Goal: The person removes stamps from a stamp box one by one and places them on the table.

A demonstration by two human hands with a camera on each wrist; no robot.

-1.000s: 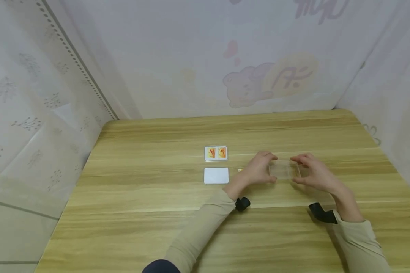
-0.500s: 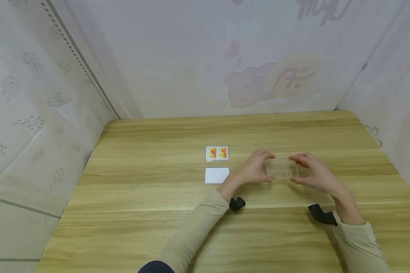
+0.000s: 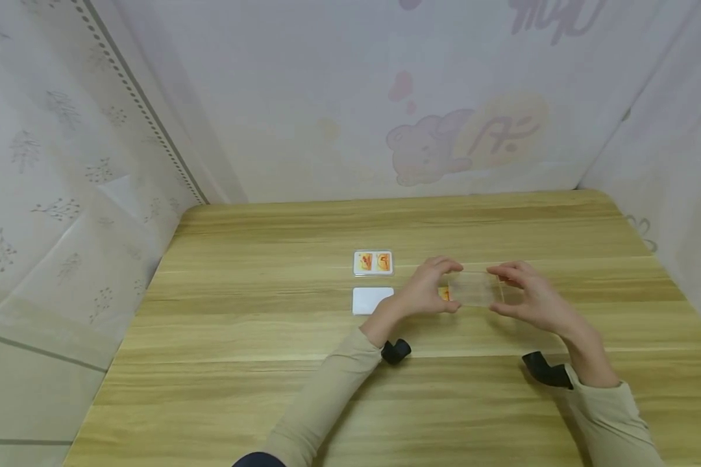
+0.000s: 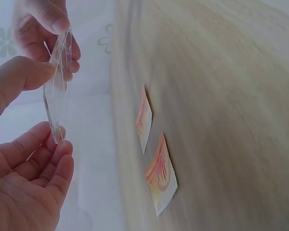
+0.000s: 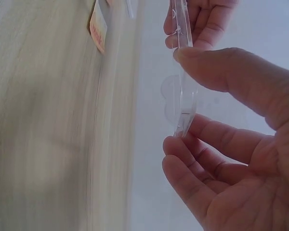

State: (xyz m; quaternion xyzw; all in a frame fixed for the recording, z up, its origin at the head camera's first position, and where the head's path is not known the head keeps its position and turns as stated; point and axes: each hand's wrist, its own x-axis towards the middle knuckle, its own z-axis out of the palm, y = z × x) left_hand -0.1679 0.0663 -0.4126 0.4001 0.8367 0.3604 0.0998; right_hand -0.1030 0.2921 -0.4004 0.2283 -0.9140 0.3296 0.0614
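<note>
A clear, thin plastic case (image 3: 475,289) is held up between both hands. My left hand (image 3: 426,288) pinches its left end between thumb and fingers. The right hand (image 3: 531,295) grips the opposite end in the same way, with the thumb on the near edge in the right wrist view. Seen edge-on in the left wrist view, the case (image 4: 58,91) stands apart from the table. Two small orange-and-white stamps, a farther stamp (image 4: 144,119) and a nearer stamp (image 4: 162,173), lie on the wood below. In the head view, the left hand and case hide most of them.
Left of the hands, a clear case with two orange stamps (image 3: 372,263) lies flat on the wooden table (image 3: 239,311). Just nearer is a white card-like rectangle (image 3: 371,300), partly behind the left wrist. A patterned curtain (image 3: 304,117) hangs behind the table.
Both hands have moved a little left with the clear case. An orange bit of stamp now shows between the left thumb and fingers. The things lying to the left have stayed put.
</note>
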